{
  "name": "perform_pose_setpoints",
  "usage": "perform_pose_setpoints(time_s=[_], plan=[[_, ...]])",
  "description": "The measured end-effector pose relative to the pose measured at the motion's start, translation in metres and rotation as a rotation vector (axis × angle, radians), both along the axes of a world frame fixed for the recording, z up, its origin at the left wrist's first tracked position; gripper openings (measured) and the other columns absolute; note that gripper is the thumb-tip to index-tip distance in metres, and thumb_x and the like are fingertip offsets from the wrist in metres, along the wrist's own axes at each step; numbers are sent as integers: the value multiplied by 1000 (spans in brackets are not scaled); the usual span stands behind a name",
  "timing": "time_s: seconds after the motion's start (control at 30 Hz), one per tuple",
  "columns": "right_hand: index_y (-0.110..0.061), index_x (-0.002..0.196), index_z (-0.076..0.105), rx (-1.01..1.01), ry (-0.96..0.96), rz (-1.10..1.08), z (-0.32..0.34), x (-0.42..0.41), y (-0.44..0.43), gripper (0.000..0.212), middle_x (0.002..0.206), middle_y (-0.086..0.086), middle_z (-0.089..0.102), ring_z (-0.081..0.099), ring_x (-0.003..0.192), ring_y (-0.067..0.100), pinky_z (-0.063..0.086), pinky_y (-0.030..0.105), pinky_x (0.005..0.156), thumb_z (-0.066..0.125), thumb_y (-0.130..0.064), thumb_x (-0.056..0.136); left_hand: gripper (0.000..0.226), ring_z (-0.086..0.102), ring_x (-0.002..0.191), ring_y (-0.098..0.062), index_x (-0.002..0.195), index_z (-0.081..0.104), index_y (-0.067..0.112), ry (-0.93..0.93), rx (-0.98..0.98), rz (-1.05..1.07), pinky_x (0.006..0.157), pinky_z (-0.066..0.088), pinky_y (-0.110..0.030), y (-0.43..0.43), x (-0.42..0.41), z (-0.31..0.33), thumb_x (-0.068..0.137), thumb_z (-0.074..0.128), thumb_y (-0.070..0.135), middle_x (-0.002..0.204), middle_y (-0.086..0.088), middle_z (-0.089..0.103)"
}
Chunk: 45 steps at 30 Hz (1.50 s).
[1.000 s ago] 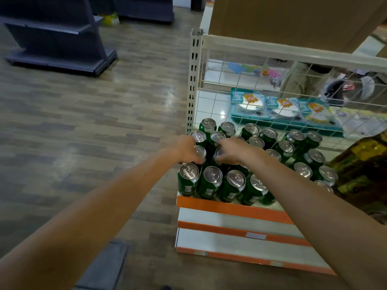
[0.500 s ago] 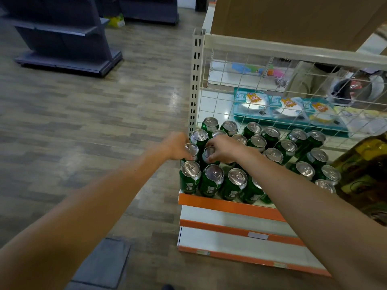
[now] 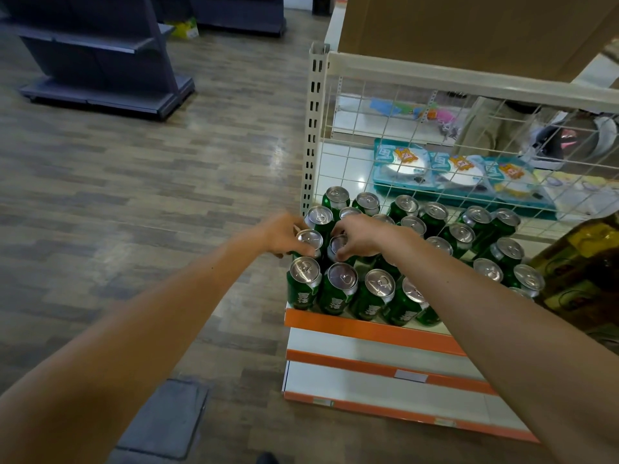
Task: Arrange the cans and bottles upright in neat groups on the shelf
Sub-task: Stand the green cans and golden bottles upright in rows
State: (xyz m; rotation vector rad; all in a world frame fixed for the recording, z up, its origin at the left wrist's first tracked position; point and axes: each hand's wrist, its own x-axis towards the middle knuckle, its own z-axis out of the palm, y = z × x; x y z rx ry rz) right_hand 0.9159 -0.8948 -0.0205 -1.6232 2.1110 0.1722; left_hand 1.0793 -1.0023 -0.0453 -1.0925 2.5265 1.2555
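Fingers of the left hand (image 3: 279, 234) were wrapped around a green can (image 3: 308, 243) in the second row, while the right hand (image 3: 363, 236) pinched the top of the neighbouring can (image 3: 337, 246). Both cans stood upright among the other green cans (image 3: 376, 289) on the orange-edged shelf (image 3: 368, 329), near its left end, before the wire-mesh back panel (image 3: 418, 152).

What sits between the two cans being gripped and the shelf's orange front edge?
In the head view, a front row of upright green cans stands between the gripped cans and the orange edge.
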Motion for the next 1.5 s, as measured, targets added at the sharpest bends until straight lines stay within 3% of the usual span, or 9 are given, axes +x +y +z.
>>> perform_pose_setpoints(time_s=[0.2,0.33,0.5,0.73,0.87,1.03,1.2,1.37,1.5], plan=[[-7,121,61,-68,3,-65,2,-4,6,49,115,11,65,62,101,29,52,40,86,64,-41,86,74,59,115,-30,149,36,20,-50,339,204,94,53,-50,8,31,-9,93,40,67,139,-13,51],[-18,139,52,-25,-20,-37,-4,-2,8,61,136,7,54,55,118,27,49,39,96,70,-40,85,91,29,144,-35,157,17,27,160,610,369,112,31,-55,33,43,-32,83,32,79,160,-9,25],[-20,146,43,-35,-46,-31,-13,-3,8,67,144,5,49,50,127,27,44,36,96,71,-35,87,72,38,141,-25,150,37,23,447,758,550,116,30,-40,76,31,-57,96,25,68,152,-8,43],[-18,146,44,-32,-41,-30,-10,-4,8,68,142,5,50,51,125,27,46,39,100,72,-34,86,73,31,144,-25,154,30,26,319,565,477,118,23,-47,67,25,-41,95,23,70,158,-6,32],[-13,130,57,-50,-20,-17,-3,-3,7,53,126,8,58,59,109,27,52,44,94,74,-30,83,47,52,122,-20,142,49,18,273,212,302,93,38,-31,46,19,-11,100,52,40,136,-4,56],[-14,127,60,-31,20,-15,-7,1,3,49,122,8,60,60,105,27,54,43,89,74,-30,82,48,58,116,-24,129,60,11,82,-62,50,90,41,-30,25,11,0,86,74,27,124,-8,64],[-13,123,64,-29,-7,-17,-9,2,2,47,116,8,65,62,100,27,55,43,88,74,-30,81,54,62,105,-24,126,62,15,41,-171,43,92,53,-41,21,5,-2,79,80,36,120,-8,66],[-16,127,62,-30,-22,-2,-8,-3,4,51,118,4,63,61,101,25,54,42,89,73,-36,82,54,60,105,-22,128,60,15,61,-162,9,91,52,-37,16,6,-4,82,78,36,121,-8,65],[-16,122,65,-261,-81,-138,8,-24,15,43,115,2,65,62,102,22,51,37,88,66,-45,90,58,59,113,-25,137,53,13,91,-188,31,92,48,-32,10,-7,3,89,68,43,127,-9,60]])
